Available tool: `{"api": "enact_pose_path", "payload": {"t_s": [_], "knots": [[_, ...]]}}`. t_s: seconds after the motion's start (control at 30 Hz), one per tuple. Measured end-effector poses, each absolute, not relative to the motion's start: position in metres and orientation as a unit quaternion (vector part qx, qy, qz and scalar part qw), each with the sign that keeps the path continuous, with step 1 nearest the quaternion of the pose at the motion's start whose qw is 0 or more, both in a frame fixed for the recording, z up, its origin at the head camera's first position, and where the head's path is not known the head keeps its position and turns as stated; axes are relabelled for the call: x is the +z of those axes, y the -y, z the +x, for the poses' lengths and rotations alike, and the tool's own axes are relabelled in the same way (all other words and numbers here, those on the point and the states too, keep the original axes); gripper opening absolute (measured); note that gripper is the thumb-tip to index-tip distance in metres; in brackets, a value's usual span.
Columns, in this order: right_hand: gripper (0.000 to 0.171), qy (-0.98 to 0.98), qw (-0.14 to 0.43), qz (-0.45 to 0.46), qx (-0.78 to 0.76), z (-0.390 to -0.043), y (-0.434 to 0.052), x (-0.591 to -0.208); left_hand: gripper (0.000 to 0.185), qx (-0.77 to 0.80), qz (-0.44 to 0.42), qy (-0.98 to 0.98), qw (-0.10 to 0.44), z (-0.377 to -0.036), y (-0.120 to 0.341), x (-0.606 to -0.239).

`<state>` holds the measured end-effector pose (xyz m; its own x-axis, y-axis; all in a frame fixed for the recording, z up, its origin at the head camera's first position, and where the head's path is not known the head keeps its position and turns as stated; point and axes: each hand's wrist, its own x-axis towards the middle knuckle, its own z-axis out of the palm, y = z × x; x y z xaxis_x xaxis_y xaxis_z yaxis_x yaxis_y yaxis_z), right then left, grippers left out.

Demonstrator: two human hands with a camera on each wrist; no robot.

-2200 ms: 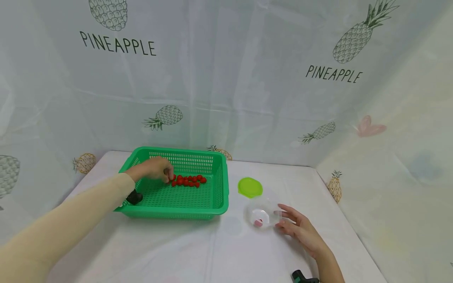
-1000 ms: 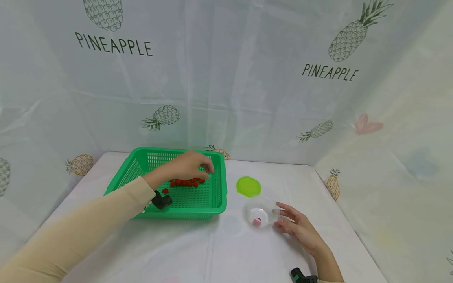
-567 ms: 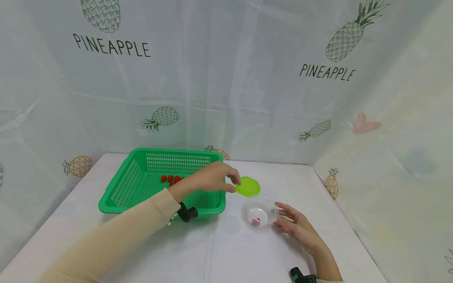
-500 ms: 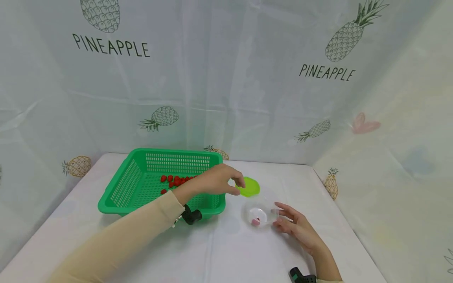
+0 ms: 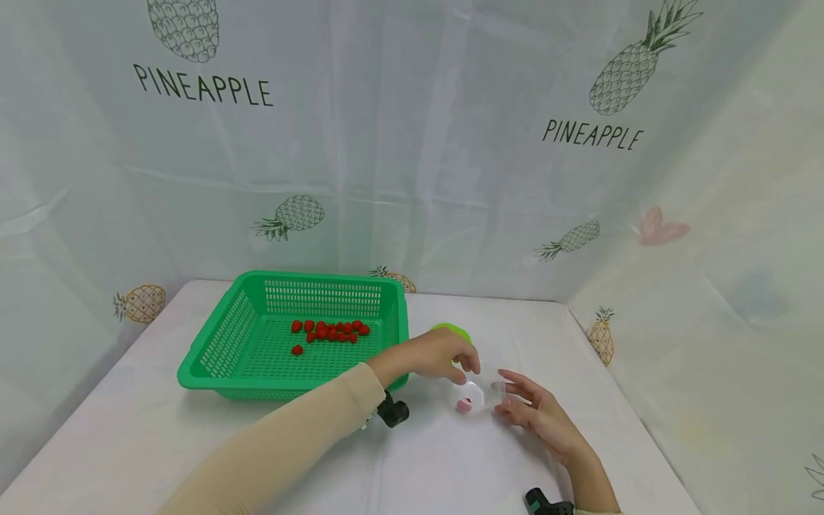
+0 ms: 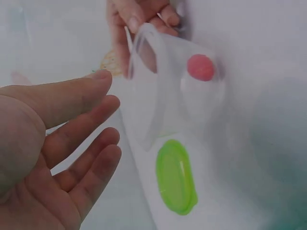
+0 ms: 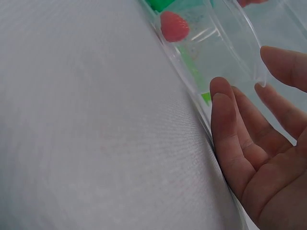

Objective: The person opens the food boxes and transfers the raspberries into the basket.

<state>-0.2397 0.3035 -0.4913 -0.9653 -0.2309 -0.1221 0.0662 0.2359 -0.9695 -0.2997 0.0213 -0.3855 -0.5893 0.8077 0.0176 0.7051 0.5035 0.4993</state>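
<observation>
While both hands meet at the clear cup, notes run view by view.

Head view, left hand (image 5: 444, 357): over the clear cup (image 5: 473, 393), fingers bent down toward its mouth; whether they pinch anything I cannot tell here.
Head view, right hand (image 5: 534, 415): fingers extended, tips at the cup's right side, likely steadying it.
Head view, berries: a row of red berries (image 5: 328, 331) lies far in the green basket (image 5: 225, 372), left on the surface (image 5: 193, 443); one pink-red berry (image 5: 463, 405) sits in the cup.
Head view, lid: green lid (image 5: 453, 330) lies just beyond the cup, partly hidden by the left hand.

Left wrist view, left hand (image 6: 53, 158): palm open, fingers spread and relaxed, holding nothing, beside the cup (image 6: 163, 91).
Left wrist view, cup: tipped on its side, mouth toward the left hand, berry (image 6: 200, 67) at the bottom; lid (image 6: 176, 176) flat alongside.

Right wrist view, right hand (image 7: 259, 163): fingers straight, resting against the cup (image 7: 216, 52) wall, seemingly propping the tilt.
</observation>
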Motion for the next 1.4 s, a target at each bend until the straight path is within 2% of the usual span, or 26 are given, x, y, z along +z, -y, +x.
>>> {"api": "enact_pose_path", "payload": {"t_s": [0.2, 0.77, 1.07, 1.4], "knots": [[0.065, -0.777, 0.119, -0.061, -0.615, -0.24, -0.302, -0.49, 0.02, 0.218, 0.436, -0.863, 0.132, -0.306, -0.03, -0.398], [0.068, -0.778, 0.118, -0.073, -0.612, -0.242, -0.297, -0.49, 0.021, 0.19, 0.453, -0.857, 0.154, -0.311, -0.046, -0.404], [0.066, -0.778, 0.116, -0.064, -0.615, -0.239, -0.299, -0.492, 0.02, 0.158, 0.453, -0.858, 0.185, -0.313, -0.057, -0.406], [0.07, -0.771, 0.121, -0.074, -0.621, -0.241, -0.299, -0.492, 0.013, 0.087, 0.481, -0.856, 0.169, -0.312, -0.064, -0.408]]}}
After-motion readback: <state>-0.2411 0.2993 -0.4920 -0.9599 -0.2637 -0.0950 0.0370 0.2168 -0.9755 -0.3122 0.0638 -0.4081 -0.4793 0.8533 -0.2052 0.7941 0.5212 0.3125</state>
